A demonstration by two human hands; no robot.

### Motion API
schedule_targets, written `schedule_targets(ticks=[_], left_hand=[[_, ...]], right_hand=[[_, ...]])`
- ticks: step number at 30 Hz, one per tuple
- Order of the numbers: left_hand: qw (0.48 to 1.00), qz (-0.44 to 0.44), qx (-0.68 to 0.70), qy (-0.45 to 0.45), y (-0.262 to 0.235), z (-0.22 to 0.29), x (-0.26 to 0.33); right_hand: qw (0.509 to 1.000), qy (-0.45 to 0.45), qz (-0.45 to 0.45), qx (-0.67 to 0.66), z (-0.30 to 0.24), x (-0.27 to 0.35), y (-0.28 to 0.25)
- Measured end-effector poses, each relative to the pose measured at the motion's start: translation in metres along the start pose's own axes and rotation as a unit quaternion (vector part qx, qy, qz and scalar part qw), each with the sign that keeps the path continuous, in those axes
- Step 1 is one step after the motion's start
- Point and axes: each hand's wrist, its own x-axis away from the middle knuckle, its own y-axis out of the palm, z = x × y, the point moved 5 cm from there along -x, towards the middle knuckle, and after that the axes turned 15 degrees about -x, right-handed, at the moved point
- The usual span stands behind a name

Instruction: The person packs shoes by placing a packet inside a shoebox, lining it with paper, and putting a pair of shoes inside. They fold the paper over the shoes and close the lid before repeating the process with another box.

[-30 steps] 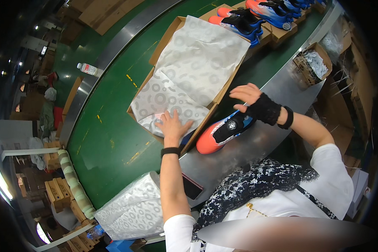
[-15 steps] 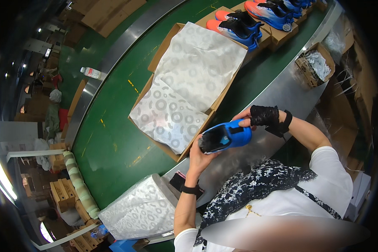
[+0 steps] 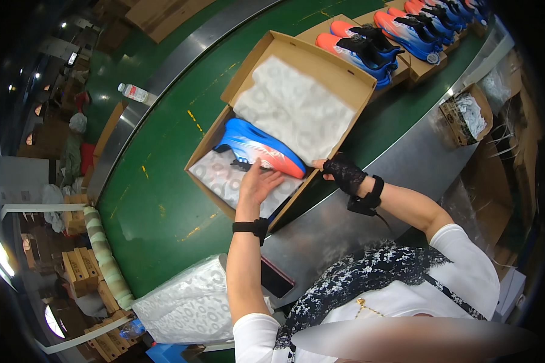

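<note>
A running shoe (image 3: pixel 259 147) in blue, white and orange lies on its side in an open cardboard box (image 3: pixel 360 78), on patterned white tissue paper (image 3: pixel 215 180). Palm up and fingers spread, my left hand (image 3: pixel 259 184) reaches over the box and touches the shoe's lower side. My right hand (image 3: pixel 340 174), in a black lace fingerless glove, is at the box's near right edge by the orange toe. Its fingers are apart, and I see nothing held in them. More tissue (image 3: pixel 293 109) lies against the raised lid.
Several matching shoes (image 3: pixel 406 33) stand on boxes at the far right of the green conveyor (image 3: pixel 163 206). A stack of tissue paper (image 3: pixel 184 302) and a phone (image 3: pixel 275 278) lie nearby at the left. A small carton (image 3: pixel 466 115) sits at right; a bottle (image 3: pixel 133 92) stands on the far rail.
The shoe held between both hands is now down in the box, out of their grip. The tissue that covered the box is folded back. My left hand has moved left over the box.
</note>
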Motion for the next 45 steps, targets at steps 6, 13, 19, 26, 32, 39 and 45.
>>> schedule_targets(ticks=[6,13,19,26,32,39,45], left_hand=[[0.973,-0.071,-0.050,0.216,-0.033,0.001,0.039],[0.942,0.224,0.003,0.251,-0.112,-0.039,0.084],[0.863,0.135,-0.338,0.350,-0.062,-0.054,0.024],[0.738,0.299,-0.399,0.455,-0.063,-0.080,0.065],[0.924,0.096,-0.203,0.311,-0.065,-0.077,0.030],[0.976,-0.089,-0.008,0.196,-0.011,-0.076,0.091],[0.960,-0.080,0.116,0.240,-0.010,-0.053,0.150]], right_hand=[[0.930,-0.333,0.052,0.144,-0.019,0.000,-0.010],[0.566,-0.494,-0.027,0.660,-0.008,0.017,0.009],[0.811,-0.400,-0.004,0.427,-0.002,-0.016,-0.034],[0.596,-0.516,-0.095,0.608,0.005,0.038,-0.034],[0.662,-0.457,-0.150,0.575,-0.021,0.035,-0.029],[0.631,-0.458,-0.120,0.615,-0.107,0.076,0.005],[0.740,-0.506,-0.056,0.439,-0.137,0.043,-0.002]])
